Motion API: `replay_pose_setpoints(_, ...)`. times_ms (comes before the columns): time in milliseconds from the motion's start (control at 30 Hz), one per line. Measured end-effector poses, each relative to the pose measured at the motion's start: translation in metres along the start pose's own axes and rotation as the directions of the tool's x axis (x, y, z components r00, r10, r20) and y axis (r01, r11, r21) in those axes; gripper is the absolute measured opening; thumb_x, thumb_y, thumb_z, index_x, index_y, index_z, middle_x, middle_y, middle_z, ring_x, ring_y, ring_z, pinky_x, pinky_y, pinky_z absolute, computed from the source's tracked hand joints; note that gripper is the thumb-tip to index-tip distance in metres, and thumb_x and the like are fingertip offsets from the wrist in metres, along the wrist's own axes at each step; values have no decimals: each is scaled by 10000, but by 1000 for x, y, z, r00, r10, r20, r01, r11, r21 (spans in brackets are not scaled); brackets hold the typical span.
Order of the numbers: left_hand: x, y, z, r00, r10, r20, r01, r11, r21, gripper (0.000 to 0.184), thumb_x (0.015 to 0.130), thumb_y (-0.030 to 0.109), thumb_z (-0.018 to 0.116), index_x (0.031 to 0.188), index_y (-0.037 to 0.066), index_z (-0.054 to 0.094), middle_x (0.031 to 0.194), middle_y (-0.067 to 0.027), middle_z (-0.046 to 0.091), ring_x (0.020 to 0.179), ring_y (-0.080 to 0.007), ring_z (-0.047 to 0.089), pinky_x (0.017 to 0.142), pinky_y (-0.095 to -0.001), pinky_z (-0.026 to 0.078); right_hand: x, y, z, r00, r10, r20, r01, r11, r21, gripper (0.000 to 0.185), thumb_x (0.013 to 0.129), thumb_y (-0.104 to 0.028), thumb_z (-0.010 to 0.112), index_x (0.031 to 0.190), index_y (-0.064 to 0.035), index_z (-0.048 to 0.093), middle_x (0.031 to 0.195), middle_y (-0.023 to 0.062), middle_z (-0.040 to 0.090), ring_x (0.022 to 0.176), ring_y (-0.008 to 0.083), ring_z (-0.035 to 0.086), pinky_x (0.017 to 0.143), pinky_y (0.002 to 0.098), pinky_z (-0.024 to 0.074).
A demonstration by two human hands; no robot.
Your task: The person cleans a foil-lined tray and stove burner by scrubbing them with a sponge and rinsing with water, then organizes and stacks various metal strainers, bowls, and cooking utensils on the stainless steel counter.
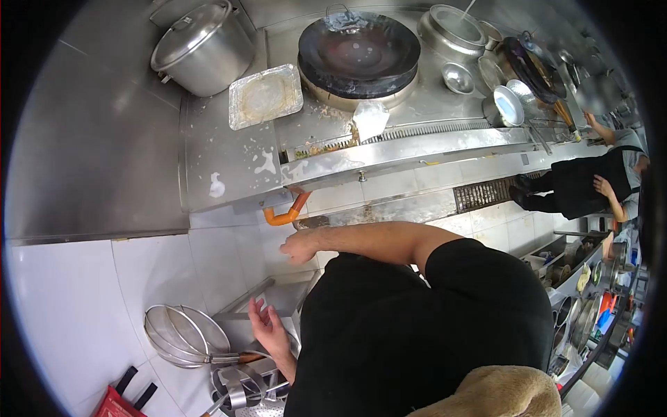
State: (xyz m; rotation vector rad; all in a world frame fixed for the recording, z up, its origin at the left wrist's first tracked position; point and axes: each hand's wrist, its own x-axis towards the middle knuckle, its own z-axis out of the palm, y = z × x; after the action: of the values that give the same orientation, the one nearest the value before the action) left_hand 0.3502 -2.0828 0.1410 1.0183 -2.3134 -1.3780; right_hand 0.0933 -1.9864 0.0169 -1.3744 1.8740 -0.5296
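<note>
The left grip [269, 332] has its fingers spread apart. Just below it are rounded steel kitchen utensils [240, 386], partly overlapping and hard to separate; near it, to the lower left, lies a large round wire-mesh strainer [184, 337] with a wooden handle. The right grip [300, 247], at the end of a bare forearm below a short black sleeve [479, 274], is loosely curled; whether it closes on anything I cannot tell. Near it, just above in view, is a bent orange pipe [281, 219]. Farther above the right grip stretches a wet stainless-steel tabletop [229, 153], carrying a rectangular silver foil tray [265, 96], a tall lidded steel pot [208, 52] and a wide black wok [358, 50]. Well to the right of both grips stands another person [590, 182] in a black apron.
</note>
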Motion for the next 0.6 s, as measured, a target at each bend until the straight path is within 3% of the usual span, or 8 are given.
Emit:
replay_pose_setpoints(67,18,-5,2,1000,6,24,-5,1000,-25,517,983,85,610,1472,34,449,1258,-157,634,985,-194,647,872,-333,536,-7,16,-17,996,73,55,-70,996,-56,419,830,-241,574,1171,-10,650,1060,228,710,997,390,690,839,506,542)
replay_pose_setpoints(167,57,-10,14,994,34,100,-31,999,-29,497,987,87,607,1460,36,464,1241,-144,641,970,-185,646,862,-328,536,-31,42,-63,928,315,200,-311,949,-52,464,861,-317,587,1202,-3,608,1195,252,651,1124,410,634,944,498,508)
replay_pose_setpoints(233,90,-19,14,989,57,138,-56,998,-11,484,989,84,603,1453,39,473,1228,-134,643,961,-177,644,853,-323,535,-68,59,-84,910,412,-47,-413,911,3,454,867,-306,591,1210,-8,612,1202,248,650,1123,413,635,953,494,511)
replay_pose_setpoints(300,125,-17,18,983,100,156,-96,995,-32,478,990,88,605,1448,38,476,1214,-127,645,947,-172,639,844,-317,532,-87,108,-81,846,514,-145,-519,855,0,458,875,-293,589,1234,-8,608,1209,249,646,1137,409,628,972,496,502)
replay_pose_setpoints(367,160,-16,27,976,118,181,-106,992,-70,466,994,95,610,1439,37,484,1203,-121,643,950,-162,625,845,-307,521,-128,122,-92,727,636,-260,-633,767,106,464,849,-225,564,1256,-6,605,1188,261,667,1159,394,627,1007,476,487)
replay_pose_setpoints(433,192,-6,39,960,169,224,-161,985,-57,464,995,97,610,1437,33,483,1205,-121,641,968,-161,619,859,-304,516,-171,128,-102,594,760,-264,-720,648,248,456,862,-248,558,1240,3,609,1235,273,640,1198,410,596,1022,472,475)
replay_pose_setpoints(500,217,6,51,946,198,255,-193,980,-45,461,995,98,612,1434,29,485,1209,-122,639,982,-160,613,870,-301,512,-215,157,-84,519,736,-435,-690,661,296,449,869,-274,557,1221,-3,619,1217,270,649,1181,416,601,1022,471,473)
replay_pose_setpoints(600,242,27,71,933,214,288,-212,977,-38,457,994,103,615,1427,24,492,1215,-126,638,989,-160,609,877,-301,508,-283,207,-64,242,803,-544,-673,543,502,433,858,-282,603,1198,-17,640,1187,274,658,1151,424,610,1003,471,480)
